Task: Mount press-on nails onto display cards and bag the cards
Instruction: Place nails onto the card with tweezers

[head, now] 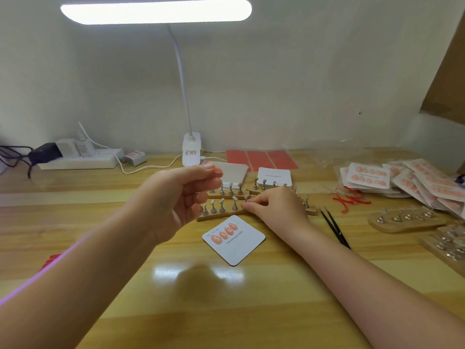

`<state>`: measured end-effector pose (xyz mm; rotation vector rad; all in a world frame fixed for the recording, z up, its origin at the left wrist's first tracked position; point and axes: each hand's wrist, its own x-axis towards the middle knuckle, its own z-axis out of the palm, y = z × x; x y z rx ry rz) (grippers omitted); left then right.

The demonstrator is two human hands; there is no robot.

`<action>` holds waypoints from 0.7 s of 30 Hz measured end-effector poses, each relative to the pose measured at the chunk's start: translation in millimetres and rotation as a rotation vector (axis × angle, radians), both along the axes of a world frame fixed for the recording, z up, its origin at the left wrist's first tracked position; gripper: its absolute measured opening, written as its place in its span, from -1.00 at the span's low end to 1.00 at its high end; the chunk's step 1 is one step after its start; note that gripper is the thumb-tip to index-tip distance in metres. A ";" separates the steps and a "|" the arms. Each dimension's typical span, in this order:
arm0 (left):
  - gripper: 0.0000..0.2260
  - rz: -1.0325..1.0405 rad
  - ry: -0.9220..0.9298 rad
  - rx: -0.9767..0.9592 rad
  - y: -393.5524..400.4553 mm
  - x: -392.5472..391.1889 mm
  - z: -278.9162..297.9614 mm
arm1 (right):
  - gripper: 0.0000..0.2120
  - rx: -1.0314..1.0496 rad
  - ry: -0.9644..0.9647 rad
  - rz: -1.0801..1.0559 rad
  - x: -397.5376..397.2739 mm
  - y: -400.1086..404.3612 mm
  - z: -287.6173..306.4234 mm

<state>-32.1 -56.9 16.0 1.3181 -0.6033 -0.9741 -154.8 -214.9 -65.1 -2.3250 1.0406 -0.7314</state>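
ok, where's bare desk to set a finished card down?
Free: the wide strip of desk nearest the person, below the display card and between the forearms; also left, between the power strip and left hand. Crowded: the nail stands behind the card, tweezers, bagged cards far right.

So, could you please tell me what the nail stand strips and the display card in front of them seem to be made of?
Nail stand strips: pale wood by the grain-like tan look, carrying shiny silver pegs, probably metal. Display card: matte white card stock with printed text, likely paper.
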 end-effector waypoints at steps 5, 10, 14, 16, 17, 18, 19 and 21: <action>-0.88 0.007 -0.024 0.023 -1.4 0.5 -4.0 | -0.74 -0.054 0.006 0.016 -7.3 1.6 8.8; -0.87 0.052 -0.100 0.040 -3.1 -0.6 -11.1 | -0.83 -0.053 -0.274 0.136 -18.6 18.8 40.8; -0.79 0.117 -0.185 -0.024 -1.2 -5.1 -14.9 | -0.93 0.188 -0.389 0.326 -17.0 39.2 67.4; -0.75 0.169 -0.194 -0.052 -1.2 -7.5 -18.4 | -0.90 0.290 -0.383 0.327 -14.6 46.2 67.6; -0.78 0.173 -0.199 -0.066 -1.1 -9.7 -20.3 | -0.89 0.346 -0.396 0.322 -13.7 48.1 65.9; -0.82 0.167 -0.204 -0.076 -1.0 -12.4 -22.4 | -0.89 0.411 -0.425 0.321 -13.3 49.9 64.4; -0.85 0.161 -0.212 -0.084 -1.0 -15.1 -24.4 | -0.89 0.478 -0.464 0.323 -13.0 50.5 62.8; -0.88 0.156 -0.236 -0.104 -0.9 -19.7 -28.5 | -0.91 0.610 -0.542 0.329 -12.3 51.7 60.8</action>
